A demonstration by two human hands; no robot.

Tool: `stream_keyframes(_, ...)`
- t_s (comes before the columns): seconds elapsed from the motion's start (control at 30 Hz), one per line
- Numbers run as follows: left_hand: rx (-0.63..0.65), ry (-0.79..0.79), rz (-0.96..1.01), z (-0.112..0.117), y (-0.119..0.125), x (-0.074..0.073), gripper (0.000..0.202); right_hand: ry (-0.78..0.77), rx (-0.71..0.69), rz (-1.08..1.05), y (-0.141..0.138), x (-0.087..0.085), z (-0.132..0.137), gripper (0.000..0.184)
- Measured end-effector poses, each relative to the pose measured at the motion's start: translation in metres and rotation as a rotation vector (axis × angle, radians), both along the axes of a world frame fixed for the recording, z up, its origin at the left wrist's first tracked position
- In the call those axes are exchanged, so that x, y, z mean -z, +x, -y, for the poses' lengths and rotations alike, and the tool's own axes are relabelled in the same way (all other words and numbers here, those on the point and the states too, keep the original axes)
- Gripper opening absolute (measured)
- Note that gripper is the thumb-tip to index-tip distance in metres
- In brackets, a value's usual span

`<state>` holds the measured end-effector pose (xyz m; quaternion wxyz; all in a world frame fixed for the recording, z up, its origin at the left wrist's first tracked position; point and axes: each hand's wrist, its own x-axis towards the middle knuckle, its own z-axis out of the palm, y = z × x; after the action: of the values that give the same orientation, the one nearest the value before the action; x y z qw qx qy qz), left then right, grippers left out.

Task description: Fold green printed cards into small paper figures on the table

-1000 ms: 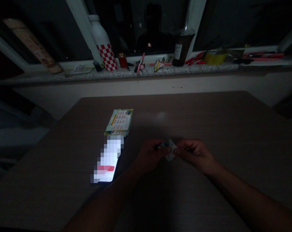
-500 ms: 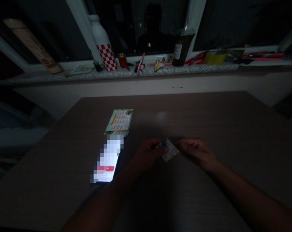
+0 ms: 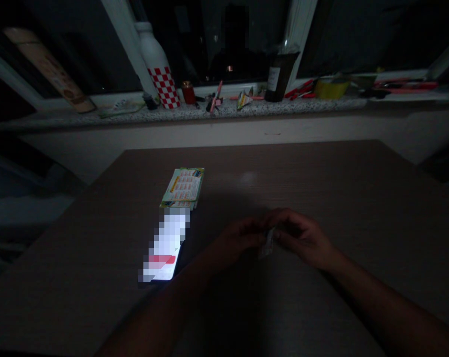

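The room is dark. My left hand point(image 3: 234, 241) and my right hand point(image 3: 302, 238) meet over the middle of a brown table point(image 3: 321, 178). Both pinch a small printed paper card point(image 3: 268, 244), which stands nearly on edge between their fingertips. A stack of similar printed cards point(image 3: 183, 188) lies on the table to the left, beyond a lit phone point(image 3: 165, 245) that rests beside my left forearm.
A stone windowsill point(image 3: 217, 111) runs along the back. On it stand a red-and-white checked bottle point(image 3: 157, 67), a dark bottle point(image 3: 278, 74), a small red can point(image 3: 188, 92), pens, a yellow tape roll point(image 3: 330, 89) and other clutter.
The card lay flatter with its printed face up; now it is turned on edge and the hands have closed in around it.
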<state>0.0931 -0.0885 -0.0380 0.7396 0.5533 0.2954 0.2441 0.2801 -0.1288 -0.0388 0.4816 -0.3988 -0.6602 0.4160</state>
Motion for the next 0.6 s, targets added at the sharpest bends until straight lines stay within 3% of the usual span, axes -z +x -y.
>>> stream_keyframes(0.17, -0.221, 0.588, -0.281, 0.003, -0.006, -0.006, 0.027, -0.144, 0.158, -0.07, 0.004, 0.003, -0.002, 0.013)
stream_keyframes(0.33, -0.164, 0.996, -0.275, 0.001, -0.011, -0.007, 0.017, -0.227, 0.152, -0.187, 0.003, 0.005, -0.004, 0.021)
stream_keyframes(0.43, -0.184, 1.079, -0.213, -0.001, -0.013, -0.006, 0.012, -0.182, 0.144, -0.226, 0.004, 0.005, -0.003, 0.023)
stream_keyframes(0.6, -0.387, 1.034, -0.218, 0.001, -0.015, -0.009, 0.009, -0.003, 0.097, -0.109, 0.01, 0.002, 0.0, 0.016)
